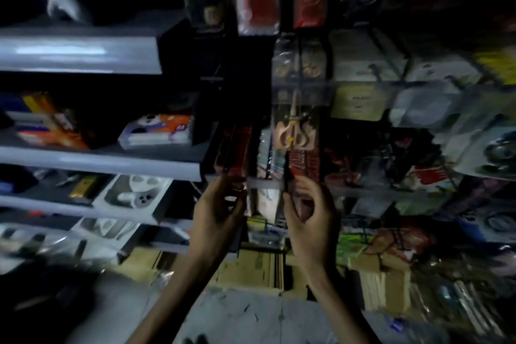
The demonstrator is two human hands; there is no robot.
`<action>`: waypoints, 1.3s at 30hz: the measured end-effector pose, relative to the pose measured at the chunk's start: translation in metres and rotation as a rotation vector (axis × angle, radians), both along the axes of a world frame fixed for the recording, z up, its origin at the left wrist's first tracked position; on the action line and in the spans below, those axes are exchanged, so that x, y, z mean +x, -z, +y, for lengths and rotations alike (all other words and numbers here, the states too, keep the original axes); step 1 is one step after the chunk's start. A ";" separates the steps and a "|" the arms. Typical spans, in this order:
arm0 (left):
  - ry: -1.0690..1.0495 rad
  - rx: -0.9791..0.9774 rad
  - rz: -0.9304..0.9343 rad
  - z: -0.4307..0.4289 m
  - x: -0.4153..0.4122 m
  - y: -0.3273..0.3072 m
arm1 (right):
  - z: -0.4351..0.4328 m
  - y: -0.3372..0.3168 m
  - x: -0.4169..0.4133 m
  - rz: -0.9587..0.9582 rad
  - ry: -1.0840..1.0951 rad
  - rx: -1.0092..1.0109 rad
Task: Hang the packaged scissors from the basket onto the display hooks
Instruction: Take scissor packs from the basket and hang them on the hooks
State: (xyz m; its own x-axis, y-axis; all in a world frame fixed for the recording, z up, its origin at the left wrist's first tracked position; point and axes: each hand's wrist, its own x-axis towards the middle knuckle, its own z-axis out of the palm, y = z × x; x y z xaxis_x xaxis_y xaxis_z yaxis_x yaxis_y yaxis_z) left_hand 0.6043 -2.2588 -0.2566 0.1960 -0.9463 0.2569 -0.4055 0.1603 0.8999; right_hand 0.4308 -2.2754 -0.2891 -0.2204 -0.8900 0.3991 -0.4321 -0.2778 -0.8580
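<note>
though blurred, packaged scissors [296,135] above right hand [307,218], bottom edge pinched; left hand [220,209] gripping red pack [237,148]

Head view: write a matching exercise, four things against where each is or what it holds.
1 left hand
2 right hand
3 clear plastic pack of peach-handled scissors
4 white controller-shaped plastic toy

a on grey shelf, left
b grips flat dark red pack
c pinches scissors pack's bottom
d upright, above the right hand

Pairs: 1-b, 2-c, 3-d, 4-a
</note>
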 end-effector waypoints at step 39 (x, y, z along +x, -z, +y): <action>-1.339 0.713 -0.329 0.682 0.390 0.156 | 0.447 0.108 0.595 0.781 -1.760 0.141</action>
